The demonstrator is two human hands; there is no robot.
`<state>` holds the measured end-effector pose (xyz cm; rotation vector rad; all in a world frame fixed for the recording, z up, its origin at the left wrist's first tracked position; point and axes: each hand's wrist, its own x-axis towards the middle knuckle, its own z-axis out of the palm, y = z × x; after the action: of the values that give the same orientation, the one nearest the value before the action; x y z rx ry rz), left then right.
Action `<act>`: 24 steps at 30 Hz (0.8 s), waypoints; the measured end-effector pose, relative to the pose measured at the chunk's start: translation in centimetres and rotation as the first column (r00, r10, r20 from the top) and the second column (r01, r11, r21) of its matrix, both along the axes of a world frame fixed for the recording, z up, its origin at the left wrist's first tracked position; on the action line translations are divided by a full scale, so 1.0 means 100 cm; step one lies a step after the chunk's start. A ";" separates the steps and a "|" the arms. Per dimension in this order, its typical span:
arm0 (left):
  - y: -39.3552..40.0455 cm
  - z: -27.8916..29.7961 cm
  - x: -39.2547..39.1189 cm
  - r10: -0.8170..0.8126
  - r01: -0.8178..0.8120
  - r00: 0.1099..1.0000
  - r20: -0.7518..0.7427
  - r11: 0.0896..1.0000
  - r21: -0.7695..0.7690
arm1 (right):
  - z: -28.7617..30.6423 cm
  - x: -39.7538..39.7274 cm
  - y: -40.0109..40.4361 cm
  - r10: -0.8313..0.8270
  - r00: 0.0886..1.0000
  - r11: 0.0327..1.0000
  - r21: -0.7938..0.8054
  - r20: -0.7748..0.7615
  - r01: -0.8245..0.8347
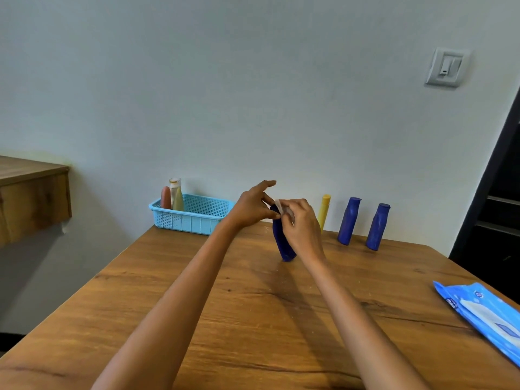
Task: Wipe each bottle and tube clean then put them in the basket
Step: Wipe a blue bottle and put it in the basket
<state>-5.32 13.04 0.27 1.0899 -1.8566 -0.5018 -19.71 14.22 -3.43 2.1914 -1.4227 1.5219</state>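
Observation:
A dark blue bottle (282,243) stands tilted on the wooden table (253,305), its top hidden by my hands. My left hand (253,206) pinches the bottle's top, the index finger stretched out. My right hand (299,223) presses a small white wipe (282,207) against the upper part of the bottle. A yellow tube (324,211) and two more blue bottles (349,220) (377,227) stand along the wall to the right. The light blue basket (197,218) at the back left holds an orange-red tube (166,197) and a pale bottle (176,194).
A blue pack of wet wipes (484,313) lies at the table's right edge. A wooden shelf (31,190) juts from the wall at the left. Dark furniture (495,206) stands at the far right. A wall switch (446,67) is high on the wall.

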 end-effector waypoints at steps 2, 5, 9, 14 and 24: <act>0.000 0.001 -0.005 0.002 -0.001 1.000 0.012 0.999 -0.034 | 0.002 -0.005 -0.002 -0.023 0.999 0.999 -0.023 -0.042 0.022; 0.000 0.001 -0.005 0.022 -0.021 1.000 0.006 0.997 -0.068 | -0.001 -0.015 -0.003 0.014 0.987 0.997 -0.072 -0.160 -0.026; 0.002 0.002 -0.004 0.022 -0.017 0.999 0.049 0.995 -0.096 | 0.004 -0.024 -0.004 0.055 0.992 0.993 -0.099 -0.117 -0.067; 0.004 0.004 -0.011 0.017 -0.008 0.997 0.075 0.993 -0.119 | 0.009 -0.019 -0.004 0.036 0.987 0.997 -0.058 -0.154 -0.046; -0.002 -0.002 -0.005 0.094 -0.091 0.994 0.055 0.995 -0.046 | 0.004 -0.015 -0.012 0.117 0.986 0.982 0.133 0.123 -0.133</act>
<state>-5.79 12.80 0.08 1.1662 -1.8483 -0.3784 -21.17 13.00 -3.02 2.3510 -1.4948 1.6606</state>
